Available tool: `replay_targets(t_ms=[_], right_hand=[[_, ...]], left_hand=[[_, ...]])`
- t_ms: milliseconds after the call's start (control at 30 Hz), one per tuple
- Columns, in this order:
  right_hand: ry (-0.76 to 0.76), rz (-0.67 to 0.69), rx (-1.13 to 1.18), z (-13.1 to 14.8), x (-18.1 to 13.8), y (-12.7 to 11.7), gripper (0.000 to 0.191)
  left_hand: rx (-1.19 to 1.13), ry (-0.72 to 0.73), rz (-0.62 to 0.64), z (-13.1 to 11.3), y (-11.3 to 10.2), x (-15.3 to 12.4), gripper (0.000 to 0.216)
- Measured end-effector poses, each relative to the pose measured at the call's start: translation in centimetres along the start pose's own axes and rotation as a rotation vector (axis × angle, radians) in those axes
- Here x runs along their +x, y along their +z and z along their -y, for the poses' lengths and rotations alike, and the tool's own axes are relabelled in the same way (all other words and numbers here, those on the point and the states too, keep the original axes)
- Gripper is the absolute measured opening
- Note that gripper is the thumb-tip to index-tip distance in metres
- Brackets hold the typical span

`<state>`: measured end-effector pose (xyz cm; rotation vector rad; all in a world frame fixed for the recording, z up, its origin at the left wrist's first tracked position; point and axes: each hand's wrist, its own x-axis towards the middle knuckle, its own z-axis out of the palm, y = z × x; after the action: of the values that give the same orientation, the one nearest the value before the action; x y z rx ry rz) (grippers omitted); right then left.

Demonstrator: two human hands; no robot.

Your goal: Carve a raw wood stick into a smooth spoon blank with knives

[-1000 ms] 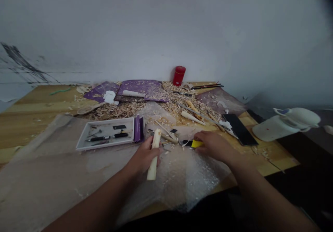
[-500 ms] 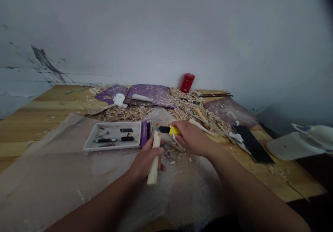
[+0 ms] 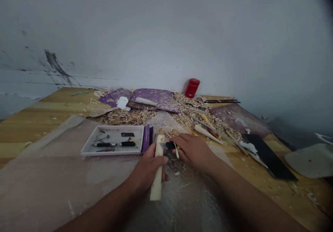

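My left hand [image 3: 152, 162] is closed around a pale wooden stick [image 3: 156, 185], its thumb lying across the near face. The stick stands tilted, with its top end pointing away from me. In my right hand [image 3: 194, 151] is a yellow and black utility knife [image 3: 170, 145], mostly covered by the fingers. Its blade touches the right side of the stick near the top end. A thin curled shaving [image 3: 176, 151] hangs by the knife. Left of my hands lies a white tray [image 3: 85, 152] holding a black pen-like tool [image 3: 105, 144] and a small dark plate [image 3: 127, 134].
Wood shavings [image 3: 130, 116] are heaped along the back, around purple sheets [image 3: 153, 94] and a wooden spoon [image 3: 102, 112]. A red can [image 3: 192, 88] stands by the wall. To the right lie a long metal strip [image 3: 223, 134] and a dark flat slab [image 3: 270, 157]. Plastic sheeting [image 3: 52, 176] covers the front.
The knife has come down and left, from beside the stick's top onto its right side. The whole view has shifted slightly. Both hands keep their holds.
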<state>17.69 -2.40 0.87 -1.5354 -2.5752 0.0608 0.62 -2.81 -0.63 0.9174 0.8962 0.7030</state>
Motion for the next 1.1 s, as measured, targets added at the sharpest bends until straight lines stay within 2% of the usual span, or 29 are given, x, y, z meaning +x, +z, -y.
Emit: replay_targets(t_ms=[300,467,733,800,933,1000,1100], right_hand=[[0.047,-0.044,-0.057,0.4,-0.3,0.4,0.038],[0.072,-0.090,-0.093,0.4,-0.3,0.4,0.039],[0.111,-0.160,-0.182,1.0,-0.3,0.2,0.038],[0.147,-0.192,-0.212,0.3,-0.4,0.0,0.036],[0.388,-0.373,-0.234,-2.0,-0.6,-0.6,0.040],[0.385,-0.381,-0.145,-2.4,-0.6,-0.6,0.041],[0.247,-0.261,-0.055,-1.6,-0.6,-0.2,0.042]], left_hand=[[0.166,-0.029,-0.032,-0.3,1.0,-0.9,0.033],[0.144,-0.066,-0.010,-0.5,1.0,-1.1,0.033],[0.075,-0.032,0.006,-0.6,0.7,-0.9,0.023],[0.025,-0.025,0.057,-0.3,0.9,-1.3,0.019],[-0.105,-0.049,0.260,0.4,1.1,-1.7,0.016],[-0.092,-0.011,0.209,0.5,0.9,-1.4,0.016],[-0.016,0.025,0.104,0.5,0.4,-0.6,0.017]])
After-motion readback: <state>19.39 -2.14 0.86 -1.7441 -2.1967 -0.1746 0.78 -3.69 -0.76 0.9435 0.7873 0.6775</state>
